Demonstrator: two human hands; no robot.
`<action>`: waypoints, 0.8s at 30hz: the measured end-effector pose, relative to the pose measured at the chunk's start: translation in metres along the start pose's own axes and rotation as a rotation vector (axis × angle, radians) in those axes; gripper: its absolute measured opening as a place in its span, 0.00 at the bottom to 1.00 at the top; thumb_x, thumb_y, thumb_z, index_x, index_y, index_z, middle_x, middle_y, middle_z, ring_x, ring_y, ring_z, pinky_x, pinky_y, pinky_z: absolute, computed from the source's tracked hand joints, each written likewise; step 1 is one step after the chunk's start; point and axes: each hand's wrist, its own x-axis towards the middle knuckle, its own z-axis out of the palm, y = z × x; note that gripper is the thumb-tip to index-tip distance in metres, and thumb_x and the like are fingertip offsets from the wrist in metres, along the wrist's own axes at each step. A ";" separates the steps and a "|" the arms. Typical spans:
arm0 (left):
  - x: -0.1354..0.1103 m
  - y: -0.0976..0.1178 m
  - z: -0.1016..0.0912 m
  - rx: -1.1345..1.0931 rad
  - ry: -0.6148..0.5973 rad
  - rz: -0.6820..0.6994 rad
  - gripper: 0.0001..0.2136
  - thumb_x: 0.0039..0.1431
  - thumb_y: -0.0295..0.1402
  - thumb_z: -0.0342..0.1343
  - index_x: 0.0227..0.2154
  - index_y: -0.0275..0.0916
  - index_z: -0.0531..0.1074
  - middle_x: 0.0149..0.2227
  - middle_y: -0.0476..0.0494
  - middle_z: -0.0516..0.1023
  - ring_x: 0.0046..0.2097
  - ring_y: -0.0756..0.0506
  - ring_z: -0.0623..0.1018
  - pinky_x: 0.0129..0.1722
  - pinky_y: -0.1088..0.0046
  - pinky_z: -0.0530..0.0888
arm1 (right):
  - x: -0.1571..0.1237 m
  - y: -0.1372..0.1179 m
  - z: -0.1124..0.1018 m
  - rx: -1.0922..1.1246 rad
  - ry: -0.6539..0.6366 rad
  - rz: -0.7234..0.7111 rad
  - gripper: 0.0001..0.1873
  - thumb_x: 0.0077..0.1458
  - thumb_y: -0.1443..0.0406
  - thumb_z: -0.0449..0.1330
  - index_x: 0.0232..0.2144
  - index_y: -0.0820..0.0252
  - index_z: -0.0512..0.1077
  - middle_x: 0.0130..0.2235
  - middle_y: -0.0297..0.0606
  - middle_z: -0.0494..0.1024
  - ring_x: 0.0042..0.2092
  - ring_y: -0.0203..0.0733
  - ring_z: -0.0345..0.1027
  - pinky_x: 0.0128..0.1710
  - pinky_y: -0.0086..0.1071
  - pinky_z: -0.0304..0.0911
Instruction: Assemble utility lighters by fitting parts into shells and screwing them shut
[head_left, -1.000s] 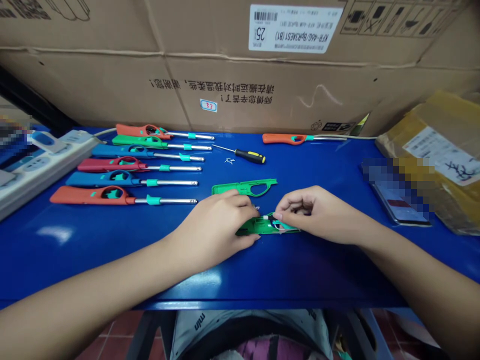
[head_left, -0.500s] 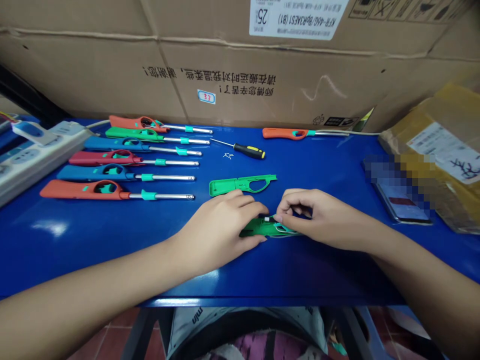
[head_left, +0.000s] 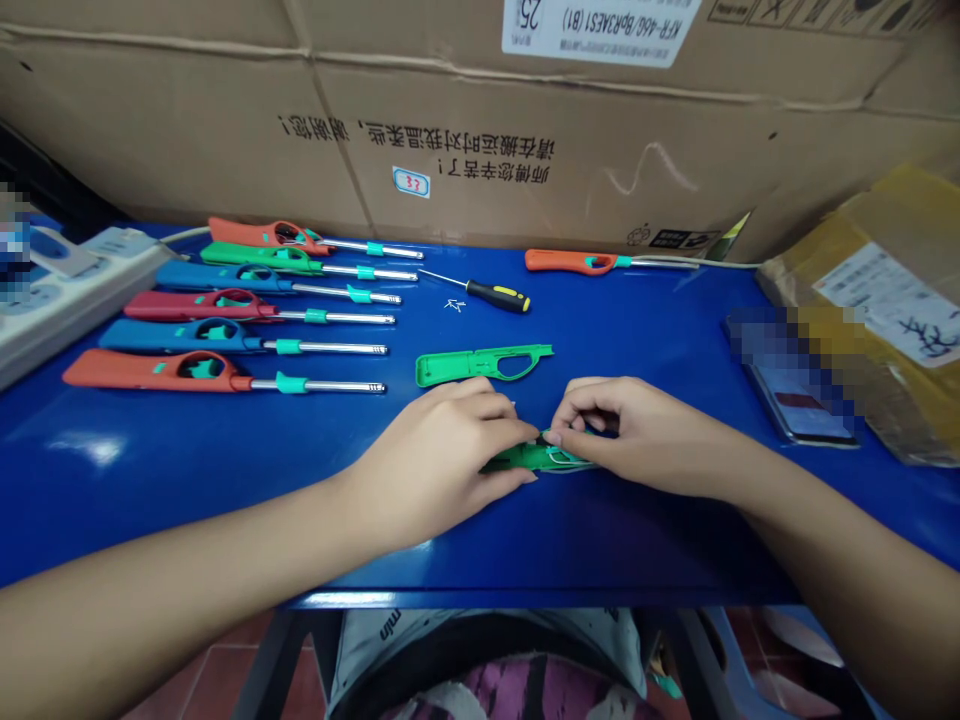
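A green lighter casing half [head_left: 531, 457] lies opened upward on the table, with a turquoise trigger and a thin pale wire in it. My left hand [head_left: 450, 450] grips its left end between thumb and fingers. At its middle, my right hand [head_left: 622, 430] pinches a small black part [head_left: 545, 437], mostly covered by the fingertips. Just behind my left hand rests the other green casing half [head_left: 484, 366], hollow side up. A screwdriver [head_left: 499, 296] with a black and yellow handle lies farther back, near several small screws [head_left: 454, 305].
Several assembled long-necked lighters [head_left: 157, 370] lie in a row at the left, beside a white power strip [head_left: 82, 275]. One orange lighter [head_left: 562, 261] is at the back. A phone [head_left: 806, 400] and a taped parcel [head_left: 892, 300] are at the right; a large cardboard box [head_left: 450, 100] stands behind.
The white end of the small part, visible before between my hands, is now out of sight. My left fingertips have shifted slightly right, closer to my right hand. The view has moved a little.
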 end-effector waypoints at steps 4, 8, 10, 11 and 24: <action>-0.001 0.001 0.001 0.077 0.007 0.023 0.12 0.64 0.38 0.60 0.47 0.40 0.79 0.40 0.43 0.80 0.44 0.41 0.77 0.46 0.60 0.76 | -0.001 -0.002 0.000 -0.021 0.022 0.033 0.12 0.58 0.57 0.59 0.28 0.56 0.76 0.26 0.32 0.70 0.28 0.35 0.58 0.27 0.32 0.53; -0.002 0.002 0.001 0.116 0.001 0.029 0.13 0.65 0.37 0.59 0.48 0.39 0.79 0.40 0.42 0.79 0.44 0.40 0.77 0.46 0.60 0.77 | -0.001 -0.002 0.001 0.023 0.045 0.052 0.10 0.57 0.56 0.61 0.31 0.57 0.75 0.23 0.29 0.67 0.25 0.33 0.55 0.24 0.31 0.50; -0.002 0.002 0.001 0.120 0.001 0.029 0.13 0.65 0.38 0.59 0.48 0.39 0.79 0.40 0.42 0.79 0.44 0.41 0.77 0.46 0.60 0.77 | 0.000 -0.001 0.003 0.058 0.084 0.041 0.10 0.56 0.56 0.62 0.34 0.57 0.73 0.23 0.28 0.66 0.24 0.32 0.54 0.24 0.30 0.50; -0.002 0.002 0.002 0.120 0.003 0.030 0.13 0.64 0.38 0.59 0.48 0.39 0.79 0.40 0.43 0.79 0.43 0.41 0.77 0.45 0.59 0.77 | 0.001 0.000 0.004 0.063 0.105 0.032 0.11 0.56 0.56 0.63 0.34 0.57 0.72 0.23 0.27 0.66 0.24 0.32 0.54 0.24 0.30 0.50; -0.003 0.003 0.002 0.169 0.037 0.069 0.11 0.65 0.37 0.59 0.46 0.39 0.79 0.40 0.42 0.79 0.44 0.40 0.78 0.45 0.58 0.79 | -0.015 0.001 -0.031 -0.205 -0.095 -0.125 0.09 0.59 0.61 0.59 0.30 0.54 0.78 0.29 0.29 0.77 0.30 0.32 0.65 0.30 0.29 0.57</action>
